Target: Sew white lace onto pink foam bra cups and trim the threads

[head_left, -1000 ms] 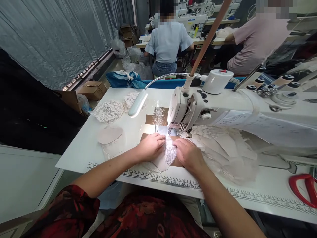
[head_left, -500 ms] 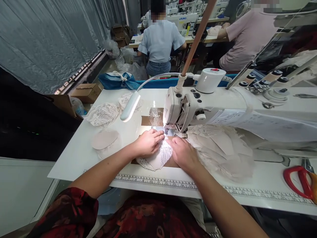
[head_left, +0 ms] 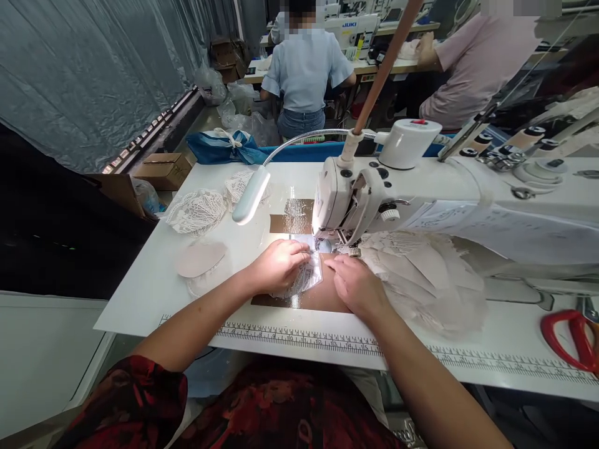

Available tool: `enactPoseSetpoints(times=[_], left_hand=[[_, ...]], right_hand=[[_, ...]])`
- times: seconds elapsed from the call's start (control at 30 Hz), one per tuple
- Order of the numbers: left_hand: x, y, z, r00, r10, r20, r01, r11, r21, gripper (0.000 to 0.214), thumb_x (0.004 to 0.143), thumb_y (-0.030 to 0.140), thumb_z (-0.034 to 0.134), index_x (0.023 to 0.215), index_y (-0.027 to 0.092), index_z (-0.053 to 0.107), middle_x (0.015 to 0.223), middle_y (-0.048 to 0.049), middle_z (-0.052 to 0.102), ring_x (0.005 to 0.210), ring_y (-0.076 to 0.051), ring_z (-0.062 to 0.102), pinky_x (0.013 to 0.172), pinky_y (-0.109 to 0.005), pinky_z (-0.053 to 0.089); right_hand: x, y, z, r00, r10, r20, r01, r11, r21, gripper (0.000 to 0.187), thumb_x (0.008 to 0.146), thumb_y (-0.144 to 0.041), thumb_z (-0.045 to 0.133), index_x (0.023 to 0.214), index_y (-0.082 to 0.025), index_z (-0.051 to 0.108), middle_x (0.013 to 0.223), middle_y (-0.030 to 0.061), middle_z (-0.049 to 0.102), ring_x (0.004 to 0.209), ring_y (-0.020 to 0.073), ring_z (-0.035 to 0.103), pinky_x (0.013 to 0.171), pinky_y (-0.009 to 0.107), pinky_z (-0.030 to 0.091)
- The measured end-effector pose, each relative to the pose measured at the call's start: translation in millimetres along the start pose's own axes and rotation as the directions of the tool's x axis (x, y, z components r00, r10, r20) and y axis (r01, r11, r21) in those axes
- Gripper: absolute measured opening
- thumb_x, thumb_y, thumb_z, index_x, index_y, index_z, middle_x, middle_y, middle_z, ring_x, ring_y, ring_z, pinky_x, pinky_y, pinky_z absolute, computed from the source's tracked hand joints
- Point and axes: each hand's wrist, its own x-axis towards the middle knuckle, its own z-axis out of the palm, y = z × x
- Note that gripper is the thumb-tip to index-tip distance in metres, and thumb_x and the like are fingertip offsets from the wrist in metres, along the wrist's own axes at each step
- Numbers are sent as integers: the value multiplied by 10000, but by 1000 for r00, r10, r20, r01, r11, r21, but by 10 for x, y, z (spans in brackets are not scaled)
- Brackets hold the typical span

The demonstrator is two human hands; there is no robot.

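A white lace piece (head_left: 307, 278) lies under the lit needle area of the white sewing machine (head_left: 334, 193). My left hand (head_left: 279, 265) is closed on its left side, fingers pressed together and covering much of it. Just right of the lace, my right hand (head_left: 356, 282) lies on the brown patch (head_left: 330, 296) of the table, index finger stretched toward the presser foot and nothing visible in it. The needle tip is too small to make out.
Lace cups (head_left: 196, 212) and a beige oval pad (head_left: 201, 260) lie at left. Sheer lace fabric (head_left: 421, 280) is heaped under the machine arm. A lamp (head_left: 251, 196) hangs over the table (head_left: 135, 299). Red-handled scissors (head_left: 568, 340) lie at right. Two people sit beyond.
The lace has shifted up and left and turned, with more of it under my left hand, baring the brown patch. My right hand has come off the lace. The view has shifted slightly.
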Motion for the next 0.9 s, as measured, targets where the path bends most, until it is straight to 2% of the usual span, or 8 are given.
enactPoseSetpoints(times=[0.07,0.17,0.27,0.43,0.57,0.73,0.9], left_hand=[[-13,82,4,1000,-22,-11,22,1000,-11,283,860,235,483,1077,137,637,1054,-122,642,928,-229,582,817,-360,450],[1,142,54,998,-57,9,56,997,44,255,898,278,447,838,135,649,798,-90,628,763,-201,561,708,-332,419],[12,124,102,999,-46,-5,46,999,24,278,906,224,404,738,139,609,739,-78,613,709,-183,529,676,-320,388],[-24,42,89,998,-54,-29,48,987,-156,197,873,205,428,766,149,584,737,-55,611,708,-176,520,710,-314,403],[-62,-1,73,997,-59,-43,47,970,-237,166,868,190,426,817,149,578,785,-60,613,750,-183,530,744,-316,421],[-94,-9,94,996,68,-60,-76,987,-145,183,851,159,464,923,149,631,973,-99,625,887,-210,537,823,-346,398],[-103,19,112,986,169,9,-169,986,-12,291,923,184,424,1090,246,655,884,-56,615,794,-178,496,850,-382,329]], right_hand=[[-11,23,-2,1000,15,-11,-14,1000,22,384,772,-47,437,1025,-202,680,1053,80,660,992,208,563,734,298,455],[-6,3,-35,1000,12,1,-12,999,45,369,769,-46,434,974,-207,694,1025,69,667,944,199,580,735,304,468],[4,-38,-76,1000,9,6,-10,998,58,364,768,-37,429,940,-205,702,975,60,675,903,192,587,726,299,466],[-4,-68,-120,999,-43,15,42,996,81,355,784,-45,428,961,-202,692,943,53,677,877,181,587,731,291,456],[-28,-74,-152,980,-185,78,184,983,26,339,829,-76,441,1020,-211,687,902,49,660,828,169,561,714,276,417],[-45,-68,-199,937,-291,193,316,942,-110,292,847,-96,482,989,-236,695,820,36,628,772,165,499,701,278,348],[-50,-56,-218,930,-307,202,334,935,-117,267,845,-84,485,939,-224,693,801,31,618,760,158,484,698,278,328]])
